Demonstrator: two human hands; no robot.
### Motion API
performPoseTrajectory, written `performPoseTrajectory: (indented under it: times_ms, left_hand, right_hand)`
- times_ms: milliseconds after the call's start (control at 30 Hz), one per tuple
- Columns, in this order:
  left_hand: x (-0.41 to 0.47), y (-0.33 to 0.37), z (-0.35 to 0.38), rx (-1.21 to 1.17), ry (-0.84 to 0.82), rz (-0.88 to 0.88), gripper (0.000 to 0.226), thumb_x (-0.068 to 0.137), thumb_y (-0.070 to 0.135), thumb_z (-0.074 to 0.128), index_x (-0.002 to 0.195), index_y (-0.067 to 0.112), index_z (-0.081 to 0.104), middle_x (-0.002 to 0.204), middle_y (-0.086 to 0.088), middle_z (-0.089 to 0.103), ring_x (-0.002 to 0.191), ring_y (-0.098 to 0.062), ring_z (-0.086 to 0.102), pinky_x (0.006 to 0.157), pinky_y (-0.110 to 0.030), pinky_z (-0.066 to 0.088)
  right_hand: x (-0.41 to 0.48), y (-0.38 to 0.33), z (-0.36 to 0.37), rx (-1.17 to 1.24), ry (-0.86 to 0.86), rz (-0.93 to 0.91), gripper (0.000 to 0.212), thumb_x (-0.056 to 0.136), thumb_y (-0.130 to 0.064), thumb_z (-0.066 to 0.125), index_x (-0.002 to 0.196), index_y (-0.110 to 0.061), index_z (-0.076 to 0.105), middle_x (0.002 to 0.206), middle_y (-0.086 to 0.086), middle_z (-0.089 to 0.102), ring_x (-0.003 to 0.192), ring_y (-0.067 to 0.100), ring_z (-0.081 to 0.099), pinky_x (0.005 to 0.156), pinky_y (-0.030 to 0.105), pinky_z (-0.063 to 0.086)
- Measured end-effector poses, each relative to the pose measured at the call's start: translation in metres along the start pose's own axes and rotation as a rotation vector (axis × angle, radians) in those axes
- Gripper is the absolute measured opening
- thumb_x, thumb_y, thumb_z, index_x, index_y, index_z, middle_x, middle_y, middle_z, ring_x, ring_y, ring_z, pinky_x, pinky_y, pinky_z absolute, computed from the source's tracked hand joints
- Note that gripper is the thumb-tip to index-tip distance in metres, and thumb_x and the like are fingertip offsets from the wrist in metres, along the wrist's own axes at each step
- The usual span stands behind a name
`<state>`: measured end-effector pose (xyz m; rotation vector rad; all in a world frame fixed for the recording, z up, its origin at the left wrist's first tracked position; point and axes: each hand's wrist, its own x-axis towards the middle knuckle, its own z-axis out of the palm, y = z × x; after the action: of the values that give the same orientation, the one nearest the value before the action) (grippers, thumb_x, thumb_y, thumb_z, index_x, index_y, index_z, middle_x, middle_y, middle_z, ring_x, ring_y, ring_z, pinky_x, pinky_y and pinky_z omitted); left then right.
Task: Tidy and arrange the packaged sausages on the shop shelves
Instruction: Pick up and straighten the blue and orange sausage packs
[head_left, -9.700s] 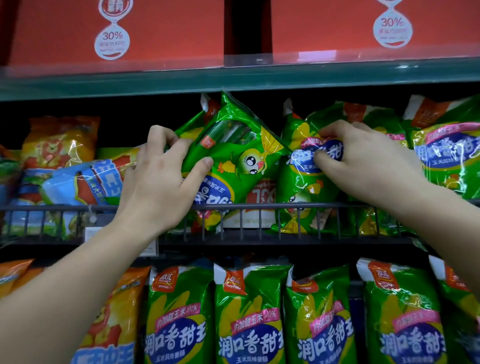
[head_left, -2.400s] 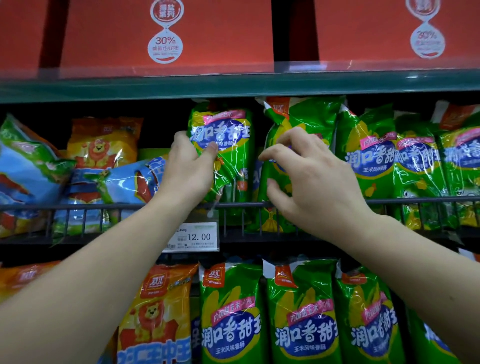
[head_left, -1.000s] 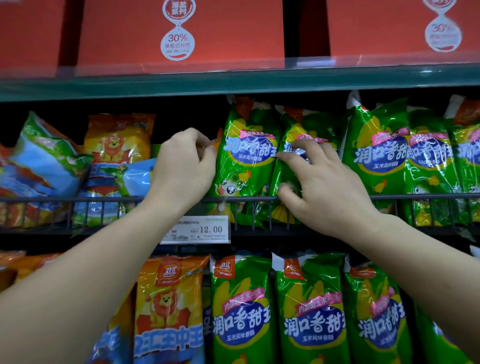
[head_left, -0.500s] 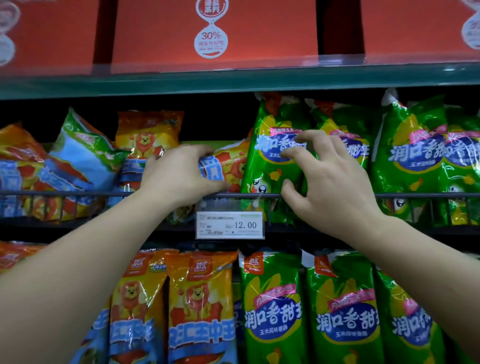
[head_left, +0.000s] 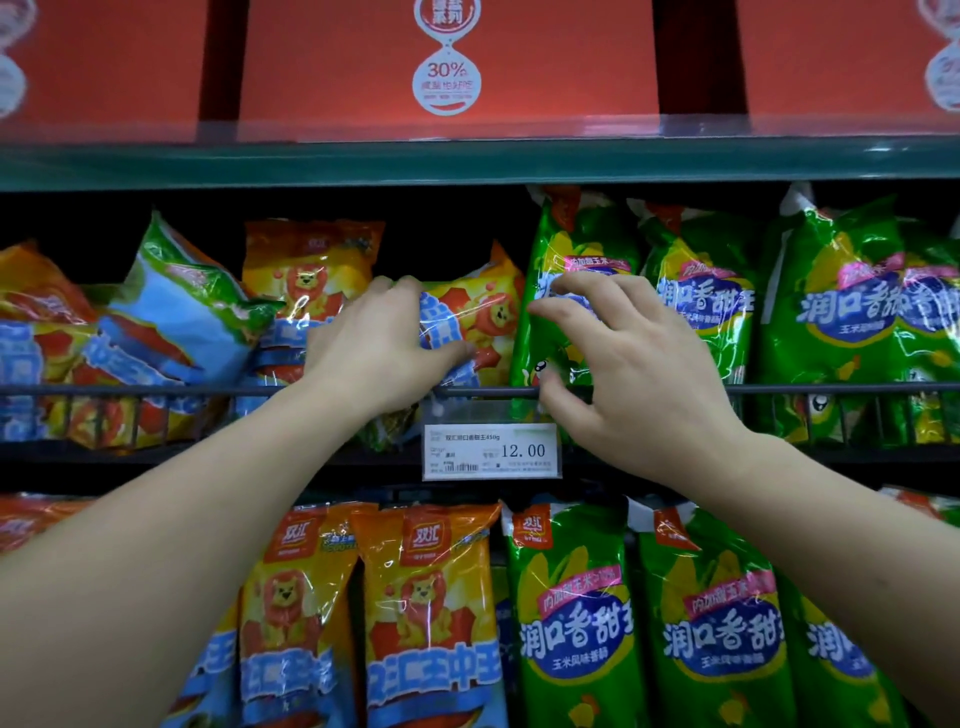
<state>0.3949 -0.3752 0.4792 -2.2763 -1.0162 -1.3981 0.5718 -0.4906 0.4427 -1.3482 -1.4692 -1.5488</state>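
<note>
hands (head_left: 379, 353) (head_left: 644, 379) on orange pack (head_left: 483, 322) left, green pack (head_left: 576, 239) right

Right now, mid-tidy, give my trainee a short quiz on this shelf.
1. True or false: the left hand grips an orange pack.
2. The right hand touches: A green pack, B tin, C bottle?
3. Fill in: the price tag reads ___.
Key: 1 true; 2 A; 3 12.00.
</note>
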Motion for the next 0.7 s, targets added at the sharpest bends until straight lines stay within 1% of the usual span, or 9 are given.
performPoseTrajectory:
  times_ms: [100, 167, 233, 333, 467, 600, 700]
  left_hand:
    - [0.0, -0.003, 0.0, -0.084, 0.042, -0.023, 0.057, 0.084, 0.062, 0.061, 0.114, 0.016, 0.048, 0.104, -0.002, 0.05, 0.101, -0.03, 0.054, 0.077, -0.045, 0.048]
    - [0.001, -0.006, -0.001, -0.176, 0.062, -0.062, 0.054, 0.086, 0.061, 0.06, 0.11, 0.014, 0.046, 0.102, -0.003, 0.05, 0.097, -0.03, 0.053, 0.074, -0.044, 0.045]
    - [0.001, -0.008, -0.001, -0.245, 0.084, -0.093, 0.055, 0.088, 0.06, 0.059, 0.111, 0.012, 0.046, 0.103, -0.005, 0.051, 0.095, -0.03, 0.053, 0.071, -0.043, 0.042]
    - [0.0, -0.007, -0.001, -0.26, 0.11, -0.106, 0.056, 0.089, 0.059, 0.058, 0.113, 0.009, 0.045, 0.104, -0.005, 0.049, 0.091, -0.027, 0.049, 0.069, -0.04, 0.038]
    - [-0.002, -0.005, -0.001, -0.278, 0.141, -0.158, 0.057, 0.092, 0.058, 0.054, 0.114, 0.007, 0.043, 0.103, -0.006, 0.045, 0.086, -0.026, 0.045, 0.067, -0.039, 0.034]
    - [0.0, -0.007, -0.004, -0.313, 0.178, -0.194, 0.057, 0.092, 0.056, 0.055, 0.113, 0.005, 0.043, 0.101, -0.009, 0.048, 0.086, -0.028, 0.045, 0.068, -0.038, 0.032]
    - [0.002, -0.006, -0.005, -0.327, 0.194, -0.202, 0.056, 0.093, 0.054, 0.056, 0.114, 0.004, 0.043, 0.101, -0.009, 0.05, 0.087, -0.027, 0.046, 0.069, -0.038, 0.032]
  right_hand:
    - [0.001, -0.004, 0.001, -0.011, -0.018, 0.003, 0.052, 0.085, -0.04, 0.051, 0.131, -0.019, 0.06, 0.134, 0.003, 0.056, 0.122, 0.031, 0.048, 0.082, 0.047, 0.052]
    - [0.003, -0.006, 0.0, -0.022, -0.02, 0.005, 0.053, 0.084, -0.041, 0.05, 0.131, -0.019, 0.06, 0.134, 0.003, 0.056, 0.123, 0.031, 0.049, 0.082, 0.046, 0.051]
    - [0.005, -0.01, 0.0, -0.026, -0.014, 0.007, 0.053, 0.083, -0.042, 0.05, 0.13, -0.02, 0.061, 0.134, 0.003, 0.056, 0.122, 0.031, 0.05, 0.082, 0.044, 0.051]
    - [0.008, -0.017, 0.001, -0.003, -0.005, 0.002, 0.052, 0.082, -0.041, 0.052, 0.128, -0.018, 0.062, 0.131, 0.005, 0.057, 0.118, 0.032, 0.051, 0.083, 0.044, 0.05]
    - [0.014, -0.027, 0.002, 0.046, -0.033, -0.002, 0.054, 0.083, -0.04, 0.051, 0.132, -0.018, 0.06, 0.125, 0.006, 0.058, 0.115, 0.031, 0.05, 0.089, 0.047, 0.049]
    - [0.024, -0.037, 0.004, 0.05, -0.112, 0.013, 0.06, 0.085, -0.045, 0.046, 0.14, -0.022, 0.053, 0.111, 0.003, 0.065, 0.11, 0.031, 0.048, 0.09, 0.05, 0.047]
    - [0.031, -0.039, 0.002, 0.01, -0.186, 0.033, 0.064, 0.088, -0.051, 0.042, 0.148, -0.029, 0.042, 0.109, -0.002, 0.066, 0.113, 0.029, 0.045, 0.093, 0.047, 0.043]
